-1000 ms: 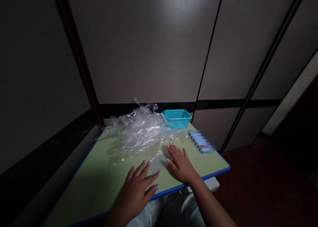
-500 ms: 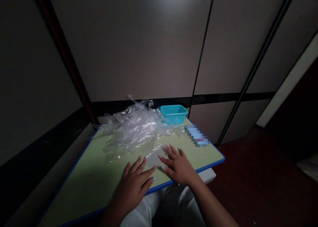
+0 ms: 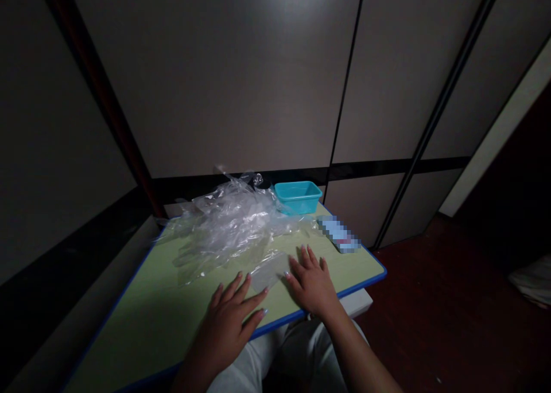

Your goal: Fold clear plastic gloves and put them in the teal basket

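A small clear plastic bag (image 3: 270,270) lies flattened on the pale green table (image 3: 163,301), between my two hands. My left hand (image 3: 230,321) rests palm down with its fingers spread, the fingertips at the bag's left and near edge. To the right of the bag, my right hand (image 3: 313,281) is also palm down with fingers apart, its fingertips by the bag's right edge. Neither hand grips anything. Beyond them a loose heap of clear plastic bags (image 3: 235,218) spreads over the far left of the table.
A turquoise plastic basket (image 3: 299,201) stands at the table's far edge, right of the heap. A blurred-out light blue flat item (image 3: 338,234) lies at the right. Cabinet panels (image 3: 249,94) rise behind the table. The table has a blue rim (image 3: 364,283).
My right hand has slid right, off the small bag toward the table's right side. My left hand has hardly moved. The whole view has shifted slightly.
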`<act>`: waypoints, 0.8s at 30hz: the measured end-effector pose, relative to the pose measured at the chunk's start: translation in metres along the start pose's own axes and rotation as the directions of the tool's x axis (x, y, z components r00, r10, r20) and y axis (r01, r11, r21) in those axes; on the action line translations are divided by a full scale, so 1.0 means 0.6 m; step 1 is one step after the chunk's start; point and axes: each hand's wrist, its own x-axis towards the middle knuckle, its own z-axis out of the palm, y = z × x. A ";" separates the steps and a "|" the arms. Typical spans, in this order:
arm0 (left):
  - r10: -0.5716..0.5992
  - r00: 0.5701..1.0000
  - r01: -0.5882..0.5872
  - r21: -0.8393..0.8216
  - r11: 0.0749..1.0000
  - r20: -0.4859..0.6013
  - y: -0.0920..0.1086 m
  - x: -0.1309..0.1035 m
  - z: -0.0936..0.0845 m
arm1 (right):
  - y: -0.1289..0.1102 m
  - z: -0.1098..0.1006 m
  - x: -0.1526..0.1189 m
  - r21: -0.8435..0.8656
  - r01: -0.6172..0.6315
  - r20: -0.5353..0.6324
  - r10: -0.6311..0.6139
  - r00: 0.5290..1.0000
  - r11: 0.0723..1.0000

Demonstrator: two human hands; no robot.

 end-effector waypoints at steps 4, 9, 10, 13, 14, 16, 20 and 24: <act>0.003 1.000 -0.003 -0.020 1.000 -0.025 -0.004 0.000 0.004 | -0.002 -0.011 -0.004 0.027 0.187 0.090 -0.189 0.978 0.982; -0.007 1.000 0.007 -0.017 1.000 -0.016 -0.006 0.001 0.007 | -0.002 -0.013 -0.003 0.053 0.209 0.130 -0.214 0.968 0.976; -0.010 1.000 0.009 -0.015 1.000 -0.011 -0.005 0.001 0.006 | -0.002 -0.012 -0.002 0.052 0.196 0.123 -0.202 0.972 0.979; -0.014 1.000 0.014 -0.009 1.000 -0.005 -0.004 0.002 0.005 | 0.000 -0.005 -0.001 0.037 0.138 0.080 -0.140 0.987 0.990; -0.013 1.000 0.013 -0.006 1.000 -0.004 -0.004 0.002 0.005 | 0.000 -0.003 -0.001 0.031 0.114 0.062 -0.116 0.991 0.993; -0.012 1.000 0.012 -0.004 1.000 0.000 -0.004 0.002 0.006 | -0.001 0.000 0.000 0.016 0.068 0.033 -0.069 0.997 0.998; -0.005 1.000 0.005 -0.016 1.000 -0.006 -0.007 0.002 0.009 | -0.001 0.007 0.002 -0.019 -0.027 0.006 0.027 1.000 0.999; -0.012 1.000 0.012 -0.016 1.000 0.000 -0.007 0.002 0.008 | 0.001 0.010 0.006 -0.017 -0.075 -0.012 0.074 0.997 0.997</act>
